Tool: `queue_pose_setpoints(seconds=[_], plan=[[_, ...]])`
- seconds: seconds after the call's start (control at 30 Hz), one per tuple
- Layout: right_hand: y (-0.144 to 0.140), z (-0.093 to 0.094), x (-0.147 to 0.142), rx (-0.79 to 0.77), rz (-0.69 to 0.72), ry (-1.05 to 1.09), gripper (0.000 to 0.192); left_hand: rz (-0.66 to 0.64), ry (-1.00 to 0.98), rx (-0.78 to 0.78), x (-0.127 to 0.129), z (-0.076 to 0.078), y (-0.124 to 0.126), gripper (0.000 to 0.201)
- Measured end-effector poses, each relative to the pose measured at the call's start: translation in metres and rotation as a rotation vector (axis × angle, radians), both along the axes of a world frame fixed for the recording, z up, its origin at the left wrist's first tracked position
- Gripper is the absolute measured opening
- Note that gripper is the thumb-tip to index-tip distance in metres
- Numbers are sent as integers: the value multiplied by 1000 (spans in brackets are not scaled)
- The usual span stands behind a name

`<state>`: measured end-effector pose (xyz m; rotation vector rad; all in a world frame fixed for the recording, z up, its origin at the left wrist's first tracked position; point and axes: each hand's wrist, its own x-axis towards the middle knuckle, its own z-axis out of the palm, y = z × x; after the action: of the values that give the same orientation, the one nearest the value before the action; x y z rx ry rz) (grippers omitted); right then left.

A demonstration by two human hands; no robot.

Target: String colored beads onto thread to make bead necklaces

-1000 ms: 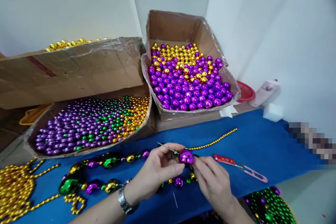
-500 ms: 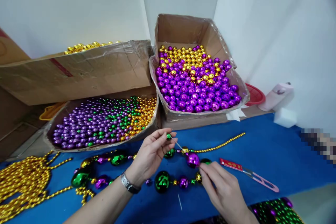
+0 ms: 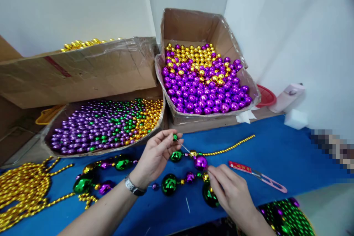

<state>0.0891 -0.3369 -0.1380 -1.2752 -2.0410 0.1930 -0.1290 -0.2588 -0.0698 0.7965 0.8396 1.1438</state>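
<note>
My left hand (image 3: 159, 151), with a watch (image 3: 134, 186) on its wrist, pinches a small shiny green bead (image 3: 175, 137). A thin white cord (image 3: 184, 147) runs from this bead down to a large purple bead (image 3: 200, 162). Beside the purple bead, the fingertips of my right hand (image 3: 228, 188) are pressed together on the bead strand; the exact gripping spot is hidden. Under that hand lies a big dark green bead (image 3: 210, 194), partly covered. The strand's other beads, such as a green one (image 3: 169, 184), rest on the blue table cover (image 3: 265, 158).
Behind stand a carton (image 3: 193, 117) of purple and gold balls and another box (image 3: 44, 143) of small mixed beads. A pink-handled cutter (image 3: 272, 183) lies at right. Gold bead chains (image 3: 24, 188) pile at left. A red basket (image 3: 267, 96) sits at the back right.
The view has shifted slightly. Both hands keep their pinches, and the cord stays stretched between the beads. More of the big green bead now shows below my right hand.
</note>
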Motion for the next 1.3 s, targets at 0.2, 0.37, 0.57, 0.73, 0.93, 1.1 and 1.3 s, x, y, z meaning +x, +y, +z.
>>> queue_pose_setpoints(seconds=[0.2,0.37,0.57,0.73,0.93,1.1,1.3], plan=[[8,12,12,-103,-95,150,22,-66,182,164,31,9,1,23],[11,-11,30,-281,-143,400,16,-192,299,252,79,-13,-5,18],[16,-64,36,-344,-268,625,27,-273,481,429,127,-53,-3,24],[16,-82,6,-419,-244,783,35,-311,589,519,139,-70,0,22],[9,-74,27,-501,-209,796,40,-317,712,539,127,-82,4,25],[17,-60,57,-460,-406,837,46,-373,774,550,127,-89,1,22],[38,-63,74,-356,-529,1018,37,-396,885,535,135,-94,1,25]])
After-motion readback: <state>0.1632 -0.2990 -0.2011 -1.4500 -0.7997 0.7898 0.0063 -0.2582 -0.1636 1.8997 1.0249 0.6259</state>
